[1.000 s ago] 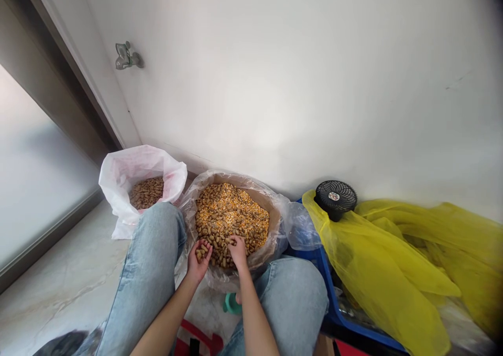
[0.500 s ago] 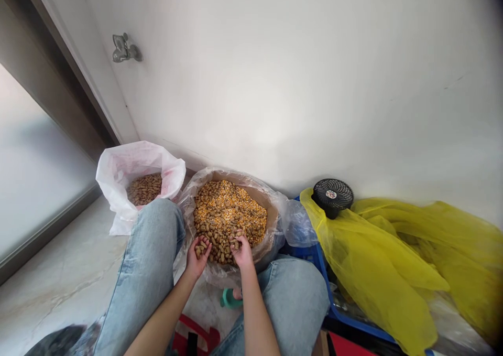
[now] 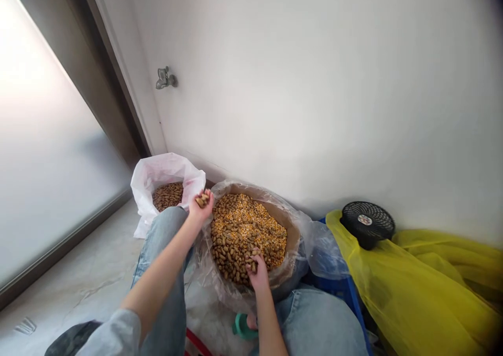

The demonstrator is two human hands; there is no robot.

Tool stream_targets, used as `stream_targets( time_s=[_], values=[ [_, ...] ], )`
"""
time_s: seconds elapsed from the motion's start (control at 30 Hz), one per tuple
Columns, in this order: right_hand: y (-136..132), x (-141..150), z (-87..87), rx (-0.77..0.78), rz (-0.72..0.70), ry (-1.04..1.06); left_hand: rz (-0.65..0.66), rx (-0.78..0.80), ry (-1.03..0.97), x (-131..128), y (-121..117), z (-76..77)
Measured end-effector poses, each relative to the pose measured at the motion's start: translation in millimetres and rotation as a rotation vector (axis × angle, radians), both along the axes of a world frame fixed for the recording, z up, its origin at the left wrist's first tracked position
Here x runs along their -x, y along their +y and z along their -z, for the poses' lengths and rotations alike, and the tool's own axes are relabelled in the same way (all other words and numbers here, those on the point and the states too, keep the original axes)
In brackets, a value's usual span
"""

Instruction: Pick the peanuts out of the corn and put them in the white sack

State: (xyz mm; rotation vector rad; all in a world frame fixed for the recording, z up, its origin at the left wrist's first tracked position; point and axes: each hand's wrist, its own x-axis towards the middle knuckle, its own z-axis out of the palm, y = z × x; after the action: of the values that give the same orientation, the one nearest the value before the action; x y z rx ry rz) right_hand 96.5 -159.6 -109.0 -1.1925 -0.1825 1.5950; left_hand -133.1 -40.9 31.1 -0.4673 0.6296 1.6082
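My left hand (image 3: pixel 199 209) is closed around a few unshelled peanuts (image 3: pixel 203 200), held palm up between the two sacks. Just left of it stands the white sack (image 3: pixel 188 176), with a heap of peanuts (image 3: pixel 168 194) inside. In front of me, the plastic-lined sack (image 3: pixel 293 235) holds yellow corn kernels (image 3: pixel 236 212) mixed with peanuts, thickest on the near side. There my right hand (image 3: pixel 257 272) curls over the pile, its fingers gripping several peanuts (image 3: pixel 251 264).
To the right, a black fan-like round grille (image 3: pixel 367 220) sits on yellow mesh netting (image 3: pixel 416 288) over a blue crate (image 3: pixel 341 288). A metal tap (image 3: pixel 165 78) sticks out of the white wall. My knees flank the plastic-lined sack.
My left hand has moved from the plastic-lined sack up and left toward the white sack, carrying peanuts. My right hand stays over the corn and peanuts. The view has turned left.
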Motion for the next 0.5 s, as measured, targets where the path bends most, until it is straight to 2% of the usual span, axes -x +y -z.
stream_targets(
  time_s=[0.07, 0.1, 0.17, 0.23, 0.3, 0.4, 0.5],
  values=[
    [1, 1, -1.0, -0.004, 0.017, 0.03, -0.055, 0.007, 0.131, 35, 23, -19.8],
    [1, 1, -2.0, -0.007, 0.026, 0.051, -0.059, 0.06, 0.197, 49, 30, -24.9],
    [3, 2, -5.3, -0.022, 0.037, 0.097, -0.04, 0.109, 0.224, 67, 33, -24.8],
    [4, 3, -10.1, -0.043, 0.031, 0.147, 0.062, 0.127, 0.272, 64, 25, -14.1],
    [5, 4, -16.2, -0.059, 0.018, 0.217, 0.305, 0.127, 0.38, 41, 9, 2.2],
    [6, 5, -26.5, -0.072, 0.003, 0.328, 0.554, 0.102, 0.451, -16, -26, 30.0],
    [6, 5, -36.2, -0.097, -0.032, 0.377, 0.938, 0.173, 0.493, -70, -60, 59.5]
  ],
)
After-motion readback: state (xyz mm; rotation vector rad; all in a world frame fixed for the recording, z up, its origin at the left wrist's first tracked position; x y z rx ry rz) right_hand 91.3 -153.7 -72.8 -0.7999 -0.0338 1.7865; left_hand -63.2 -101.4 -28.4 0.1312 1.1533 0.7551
